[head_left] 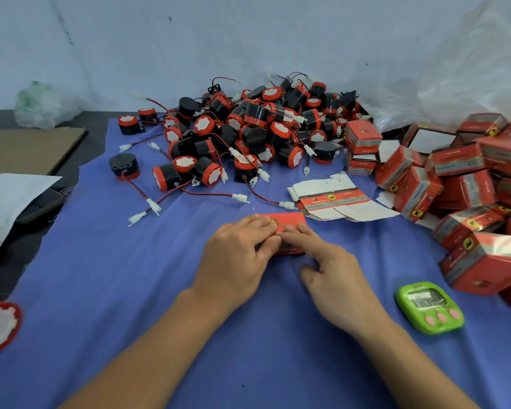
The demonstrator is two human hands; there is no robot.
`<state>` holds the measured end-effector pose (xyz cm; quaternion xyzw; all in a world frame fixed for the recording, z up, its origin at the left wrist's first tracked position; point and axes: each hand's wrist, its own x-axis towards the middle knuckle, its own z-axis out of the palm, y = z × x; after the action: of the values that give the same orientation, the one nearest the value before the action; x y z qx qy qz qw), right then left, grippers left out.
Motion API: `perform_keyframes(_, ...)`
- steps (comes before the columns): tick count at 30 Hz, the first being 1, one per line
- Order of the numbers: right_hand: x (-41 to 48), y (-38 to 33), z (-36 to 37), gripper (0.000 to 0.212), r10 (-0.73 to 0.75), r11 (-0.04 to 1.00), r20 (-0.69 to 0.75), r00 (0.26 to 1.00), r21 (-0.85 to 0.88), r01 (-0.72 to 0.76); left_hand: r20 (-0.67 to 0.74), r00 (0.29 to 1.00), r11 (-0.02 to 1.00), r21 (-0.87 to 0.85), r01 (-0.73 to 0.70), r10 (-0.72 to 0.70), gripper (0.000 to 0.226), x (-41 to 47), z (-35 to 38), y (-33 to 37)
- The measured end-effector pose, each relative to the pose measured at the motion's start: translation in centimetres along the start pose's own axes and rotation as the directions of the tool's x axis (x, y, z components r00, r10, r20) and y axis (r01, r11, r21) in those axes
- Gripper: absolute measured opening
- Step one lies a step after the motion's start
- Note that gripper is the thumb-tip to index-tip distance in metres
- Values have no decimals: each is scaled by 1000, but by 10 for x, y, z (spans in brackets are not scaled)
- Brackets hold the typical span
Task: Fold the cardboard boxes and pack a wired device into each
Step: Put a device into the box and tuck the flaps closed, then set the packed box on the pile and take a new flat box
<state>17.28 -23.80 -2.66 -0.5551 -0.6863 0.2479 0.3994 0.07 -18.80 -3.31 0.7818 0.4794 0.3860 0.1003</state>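
Left hand and right hand press a red box on blue cloth.

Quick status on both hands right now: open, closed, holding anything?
Left hand: open, straight fingers pressing the red cardboard box onto the blue cloth.
Right hand: open, fingertips touching the same box.

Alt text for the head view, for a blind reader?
The left hand and right hand rest on a red box on a blue cloth. Behind lie a pile of wired devices and flat boxes; folded boxes and a green timer sit at right.
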Motion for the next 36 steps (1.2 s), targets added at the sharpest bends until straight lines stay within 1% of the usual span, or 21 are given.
perform_keyframes(2, 1, 1, 0, 72, 116, 960, -45, 992, 261, -100, -6, 994, 987, -122, 107, -109, 25, 4, 0, -1)
perform_keyframes(3, 2, -1, 0, 62, 205, 909, -130, 970, 393, -139, -11, 989, 976, -165, 140, -144, 21, 6, 1, -1)
perform_keyframes(4, 5, 0, 0, 47, 294, 879, -227, 929, 446, -169, -16, 985, 966, -199, 167, -173, 19, 6, 2, -2)
perform_keyframes(5, 8, 1, 1, 32, 352, 880, -299, 887, 429, -204, -15, 978, 954, -225, 200, -208, 19, 7, 3, -3)
perform_keyframes(6, 10, 2, 2, 25, 373, 902, -319, 871, 345, -260, -8, 969, 942, -238, 236, -245, 26, 9, 4, -3)
perform_keyframes(8, 11, 4, 7, 22, 335, 942, -264, 905, 127, -312, 99, 946, 907, -271, 324, -309, 61, 11, 3, -7)
perform_keyframes(9, 12, 2, 9, 17, 312, 950, -238, 920, 65, -305, 193, 923, 878, -293, 378, -333, 78, 12, 2, -8)
perform_keyframes(10, 14, 0, 11, 15, 297, 955, -224, 928, 43, -295, 269, 904, 862, -302, 408, -333, 84, 14, 0, -7)
perform_keyframes(11, 14, -1, 10, 21, 295, 955, -209, 932, 44, -293, 300, 907, 869, -309, 387, -297, 79, 14, -2, -7)
perform_keyframes(13, 12, 2, 5, 55, 285, 958, -134, 949, 64, -279, 256, 945, 911, -302, 280, -205, 67, 14, -3, -8)
perform_keyframes(15, 11, 6, 3, 75, 258, 965, -60, 964, 59, -254, 220, 966, 932, -300, 203, -139, 82, 12, -3, -9)
perform_keyframes(18, 11, 9, 3, 59, 209, 973, -107, 972, 122, -195, 236, 957, 909, -339, 245, -170, 103, 11, -2, -7)
perform_keyframes(20, 12, 7, 5, 54, 193, 973, -166, 967, 155, -168, 233, 959, 902, -358, 241, -164, 89, 11, -1, -8)
perform_keyframes(23, 9, 7, 6, 51, 188, 967, -209, 960, 208, -144, 175, 979, 933, -324, 160, -107, 62, 9, -1, -6)
perform_keyframes(26, 9, 8, 3, 50, 175, 969, -189, 966, 208, -135, 181, 979, 926, -348, 148, -89, 59, 9, 0, -5)
perform_keyframes(28, 10, 7, 2, 49, 179, 980, -119, 977, 114, -166, 227, 969, 903, -390, 182, -97, 60, 11, -3, -8)
perform_keyframes(30, 11, 7, 0, 48, 221, 975, -54, 974, 34, -219, 272, 955, 868, -441, 229, -114, 69, 14, -5, -9)
perform_keyframes(31, 12, 7, -1, 46, 240, 968, -22, 971, 76, -238, 282, 950, 840, -475, 261, -136, 79, 15, -6, -9)
perform_keyframes(33, 14, 6, -4, 44, 289, 915, 15, 957, 289, -281, 314, 931, 714, -607, 349, -188, 89, 16, -5, -8)
perform_keyframes(34, 14, 5, -6, 45, 312, 874, 22, 950, 386, -296, 341, 919, 645, -661, 383, -196, 84, 17, -4, -7)
perform_keyframes(36, 14, 7, -8, 46, 335, 818, 32, 942, 486, -307, 420, 892, 571, -696, 436, -169, 65, 18, -3, -4)
